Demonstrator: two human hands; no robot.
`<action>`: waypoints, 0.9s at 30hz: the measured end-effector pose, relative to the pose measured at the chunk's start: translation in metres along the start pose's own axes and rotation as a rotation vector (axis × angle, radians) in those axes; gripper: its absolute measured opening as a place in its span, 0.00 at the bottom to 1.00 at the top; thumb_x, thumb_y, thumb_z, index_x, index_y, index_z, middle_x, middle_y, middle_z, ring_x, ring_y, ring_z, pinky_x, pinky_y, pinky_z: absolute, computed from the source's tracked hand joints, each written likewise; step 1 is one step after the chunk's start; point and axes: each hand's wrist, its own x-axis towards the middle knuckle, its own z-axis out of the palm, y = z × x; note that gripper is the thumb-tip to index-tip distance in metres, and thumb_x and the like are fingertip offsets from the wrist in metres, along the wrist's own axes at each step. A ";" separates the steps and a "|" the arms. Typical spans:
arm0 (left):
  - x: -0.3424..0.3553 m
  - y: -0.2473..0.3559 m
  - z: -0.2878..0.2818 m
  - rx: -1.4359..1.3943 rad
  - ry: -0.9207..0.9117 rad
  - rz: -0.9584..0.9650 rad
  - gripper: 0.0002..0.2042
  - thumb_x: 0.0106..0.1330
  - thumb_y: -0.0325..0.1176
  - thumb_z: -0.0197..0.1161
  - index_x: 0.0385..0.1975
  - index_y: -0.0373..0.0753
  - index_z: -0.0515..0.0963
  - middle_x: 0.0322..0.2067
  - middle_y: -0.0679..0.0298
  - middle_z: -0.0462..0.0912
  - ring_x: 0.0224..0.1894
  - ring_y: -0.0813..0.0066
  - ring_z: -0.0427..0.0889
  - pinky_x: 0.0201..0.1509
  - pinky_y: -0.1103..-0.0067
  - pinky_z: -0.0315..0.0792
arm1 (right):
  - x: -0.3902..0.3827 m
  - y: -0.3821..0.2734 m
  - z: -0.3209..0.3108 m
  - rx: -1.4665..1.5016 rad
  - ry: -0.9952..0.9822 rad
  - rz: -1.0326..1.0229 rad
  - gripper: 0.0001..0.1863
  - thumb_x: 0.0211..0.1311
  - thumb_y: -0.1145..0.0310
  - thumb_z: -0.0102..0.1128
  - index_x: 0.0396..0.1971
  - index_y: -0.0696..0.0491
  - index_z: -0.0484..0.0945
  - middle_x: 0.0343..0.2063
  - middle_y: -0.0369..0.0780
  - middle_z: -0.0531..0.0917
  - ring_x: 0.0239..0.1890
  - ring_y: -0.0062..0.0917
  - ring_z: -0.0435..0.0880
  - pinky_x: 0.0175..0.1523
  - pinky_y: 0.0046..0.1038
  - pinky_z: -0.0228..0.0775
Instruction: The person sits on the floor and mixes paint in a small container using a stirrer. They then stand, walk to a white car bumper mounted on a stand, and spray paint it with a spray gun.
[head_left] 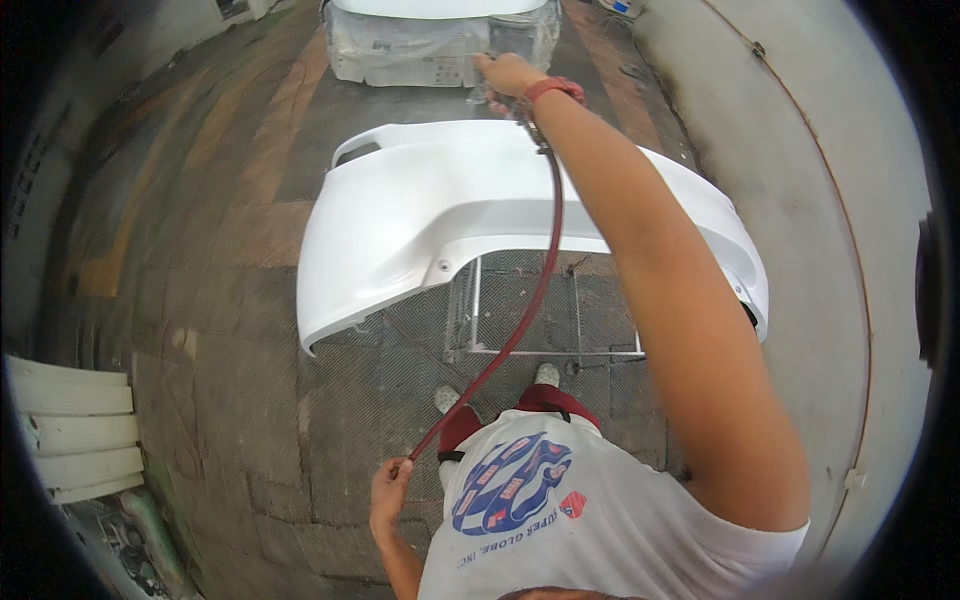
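My right hand (510, 76) is stretched out over the far side of a white car bumper (400, 200), its fingers wrapped round a spray gun (537, 134) that is mostly hidden by the hand. From the gun's lower end a dark red air hose (545, 270) hangs down in a curve, passing in front of the bumper. My left hand (390, 490), low beside my hip, pinches the hose between thumb and fingers. The bumper rests on a thin metal stand (474, 310), its arched opening toward me.
Beyond the bumper stands another white part (440, 8) above a base wrapped in plastic sheeting (400, 50). A pale wall (800, 200) with a thin line along it runs on the right. White ribbed panels (80, 420) lie at the left. Dark matting (230, 430) covers the floor.
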 end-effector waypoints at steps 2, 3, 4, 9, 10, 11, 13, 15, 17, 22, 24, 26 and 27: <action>0.002 0.045 0.025 0.088 -0.037 -0.025 0.18 0.76 0.47 0.69 0.49 0.36 0.84 0.31 0.73 0.78 0.30 0.83 0.68 0.33 0.81 0.64 | -0.008 0.032 -0.058 -0.051 0.061 0.051 0.33 0.79 0.44 0.53 0.47 0.67 0.79 0.28 0.45 0.83 0.20 0.30 0.82 0.23 0.33 0.76; 0.001 0.061 0.037 0.137 -0.053 -0.039 0.18 0.75 0.47 0.69 0.49 0.36 0.84 0.31 0.73 0.78 0.29 0.83 0.69 0.33 0.80 0.64 | -0.012 0.050 -0.087 -0.076 0.090 0.080 0.33 0.80 0.44 0.51 0.46 0.67 0.80 0.28 0.46 0.83 0.21 0.31 0.83 0.24 0.34 0.78; 0.005 0.064 0.049 0.136 -0.079 -0.022 0.19 0.75 0.47 0.70 0.50 0.36 0.84 0.31 0.73 0.79 0.29 0.83 0.70 0.33 0.80 0.65 | -0.017 0.067 -0.116 -0.102 0.121 0.107 0.32 0.80 0.45 0.50 0.44 0.66 0.81 0.29 0.47 0.84 0.22 0.32 0.84 0.25 0.35 0.80; 0.032 0.084 0.129 0.161 -0.227 0.071 0.20 0.74 0.47 0.70 0.52 0.36 0.84 0.30 0.71 0.82 0.30 0.83 0.72 0.32 0.80 0.66 | -0.060 0.163 -0.273 -0.172 0.236 0.193 0.34 0.80 0.41 0.50 0.45 0.65 0.80 0.29 0.45 0.84 0.23 0.30 0.85 0.25 0.32 0.79; 0.031 0.095 0.152 0.195 -0.239 0.077 0.20 0.74 0.47 0.70 0.52 0.36 0.84 0.30 0.71 0.82 0.30 0.83 0.73 0.32 0.80 0.67 | -0.070 0.184 -0.304 -0.177 0.255 0.212 0.34 0.80 0.41 0.50 0.45 0.65 0.80 0.29 0.45 0.84 0.23 0.29 0.85 0.25 0.31 0.79; 0.029 0.107 0.175 0.229 -0.250 0.083 0.20 0.74 0.47 0.70 0.52 0.36 0.85 0.30 0.71 0.82 0.30 0.84 0.73 0.32 0.81 0.67 | -0.079 0.205 -0.335 -0.181 0.275 0.230 0.34 0.80 0.41 0.50 0.45 0.65 0.80 0.29 0.45 0.84 0.23 0.29 0.85 0.25 0.31 0.79; 0.018 0.138 0.225 0.298 -0.280 0.074 0.19 0.74 0.45 0.70 0.53 0.36 0.85 0.30 0.71 0.82 0.30 0.84 0.73 0.33 0.81 0.67 | -0.096 0.248 -0.395 -0.178 0.275 0.262 0.34 0.80 0.41 0.50 0.45 0.65 0.80 0.28 0.44 0.84 0.23 0.28 0.84 0.24 0.31 0.79; 0.005 0.165 0.280 0.366 -0.319 0.045 0.18 0.74 0.43 0.70 0.53 0.36 0.85 0.30 0.71 0.82 0.30 0.84 0.73 0.33 0.81 0.68 | -0.113 0.289 -0.452 -0.185 0.281 0.294 0.35 0.80 0.41 0.50 0.45 0.65 0.80 0.28 0.44 0.84 0.22 0.28 0.84 0.24 0.30 0.78; -0.002 0.172 0.326 0.361 -0.373 0.038 0.17 0.73 0.41 0.71 0.53 0.35 0.85 0.30 0.71 0.83 0.31 0.84 0.74 0.34 0.82 0.69 | -0.128 0.330 -0.503 -0.203 0.288 0.324 0.35 0.81 0.41 0.50 0.45 0.65 0.80 0.29 0.45 0.85 0.21 0.28 0.84 0.24 0.30 0.78; -0.027 0.219 0.418 0.400 -0.418 -0.059 0.17 0.73 0.39 0.72 0.53 0.33 0.85 0.31 0.69 0.84 0.31 0.85 0.76 0.35 0.82 0.70 | -0.154 0.429 -0.598 -0.135 0.351 0.316 0.35 0.80 0.41 0.51 0.36 0.66 0.79 0.24 0.45 0.84 0.19 0.29 0.82 0.22 0.32 0.75; -0.028 0.224 0.438 0.434 -0.458 -0.005 0.17 0.73 0.39 0.72 0.53 0.32 0.85 0.32 0.69 0.85 0.31 0.85 0.76 0.35 0.82 0.70 | -0.164 0.465 -0.632 -0.116 0.378 0.313 0.36 0.80 0.41 0.51 0.32 0.66 0.79 0.22 0.45 0.82 0.18 0.29 0.82 0.21 0.33 0.74; -0.040 0.246 0.465 0.465 -0.465 -0.005 0.17 0.73 0.38 0.72 0.54 0.32 0.84 0.32 0.68 0.85 0.32 0.86 0.77 0.36 0.82 0.70 | -0.169 0.493 -0.654 -0.112 0.393 0.299 0.37 0.80 0.41 0.50 0.28 0.65 0.78 0.19 0.44 0.81 0.17 0.29 0.82 0.21 0.33 0.72; -0.047 0.258 0.477 0.479 -0.469 -0.007 0.17 0.73 0.37 0.72 0.54 0.32 0.84 0.32 0.68 0.85 0.33 0.86 0.77 0.36 0.83 0.71 | -0.171 0.506 -0.662 -0.099 0.417 0.299 0.37 0.80 0.41 0.50 0.27 0.65 0.77 0.19 0.44 0.81 0.17 0.29 0.82 0.21 0.33 0.72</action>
